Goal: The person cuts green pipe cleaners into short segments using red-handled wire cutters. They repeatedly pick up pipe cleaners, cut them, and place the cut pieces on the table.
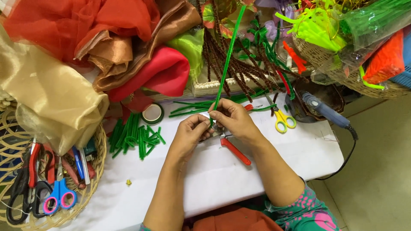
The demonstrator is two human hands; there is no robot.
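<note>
My left hand (189, 133) and my right hand (233, 119) meet above a white table (295, 154), both pinching the lower end of a long green pipe cleaner (228, 55) that slants up and away to the right. A small pale piece shows between the fingertips; what it is I cannot tell. Under the hands lies a red-handled plier (234, 151). A heap of short green pipe cleaner pieces (136, 136) sits to the left, beside a roll of green tape (153, 113).
Yellow-handled scissors (282, 119) and a blue glue gun (325, 110) lie at the right. A wicker basket (96, 179) with scissors and tools stands at front left. Gold, orange and red fabrics (85, 47) pile up behind, next to baskets of pipe cleaners (368, 38).
</note>
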